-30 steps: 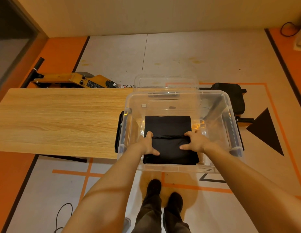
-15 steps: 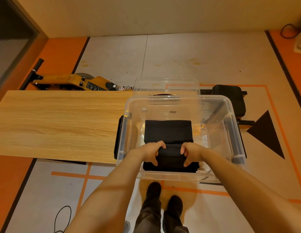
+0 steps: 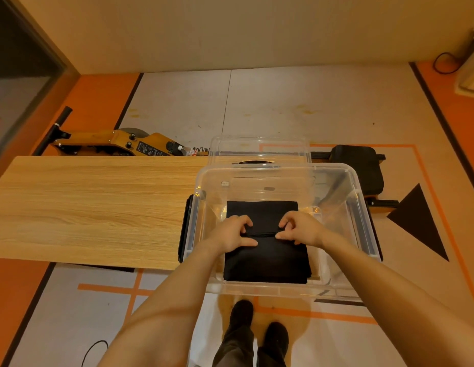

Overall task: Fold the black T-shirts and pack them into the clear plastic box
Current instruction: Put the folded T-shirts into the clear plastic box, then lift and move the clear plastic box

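The clear plastic box (image 3: 363,207) stands on the right end of the wooden table (image 3: 84,207). Folded black T-shirts (image 3: 267,260) lie stacked flat on its floor, filling the middle. Both of my hands reach down inside the box. My left hand (image 3: 230,234) pinches the far edge of the top T-shirt between thumb and curled fingers. My right hand (image 3: 301,229) pinches the same edge a little to the right. A lower black T-shirt (image 3: 262,210) shows beyond that edge.
The box's clear lid (image 3: 259,151) lies just behind it on the table. A yellow machine (image 3: 119,144) and a black seat (image 3: 363,168) sit on the floor beyond the table. My shoes (image 3: 257,329) stand below the box's near rim.
My hands drew together and back toward me over the top T-shirt, then moved forward again to its far edge, where the fingers now pinch the fold.
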The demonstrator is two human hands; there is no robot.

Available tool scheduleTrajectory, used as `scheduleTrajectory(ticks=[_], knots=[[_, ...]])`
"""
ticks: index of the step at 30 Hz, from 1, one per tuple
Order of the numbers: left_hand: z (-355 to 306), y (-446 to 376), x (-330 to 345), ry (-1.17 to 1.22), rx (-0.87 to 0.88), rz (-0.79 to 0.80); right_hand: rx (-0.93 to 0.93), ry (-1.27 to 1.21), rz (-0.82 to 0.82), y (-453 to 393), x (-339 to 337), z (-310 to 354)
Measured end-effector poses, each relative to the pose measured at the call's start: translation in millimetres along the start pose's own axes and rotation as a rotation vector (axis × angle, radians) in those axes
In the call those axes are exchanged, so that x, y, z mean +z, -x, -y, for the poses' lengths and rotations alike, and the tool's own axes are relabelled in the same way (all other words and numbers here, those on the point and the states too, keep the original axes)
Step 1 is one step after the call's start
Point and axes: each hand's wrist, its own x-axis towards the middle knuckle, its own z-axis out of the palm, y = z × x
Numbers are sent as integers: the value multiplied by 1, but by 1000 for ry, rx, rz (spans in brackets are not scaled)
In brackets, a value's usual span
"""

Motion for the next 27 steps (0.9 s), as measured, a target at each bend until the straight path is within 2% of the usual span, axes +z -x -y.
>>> scheduleTrajectory(ticks=[5,11,16,27], knots=[[-26,-4,-39,223,17,-349,-174,-224,-308,-1,-35,35],[-44,-21,-99,348,41,-623,-303,-345,-411,-8,-83,71],[-44,-45,-140,347,26,-653,-304,-465,-476,-25,-118,89],[-11,-133,-189,281,-69,-526,-138,-388,-484,-117,-165,81]])
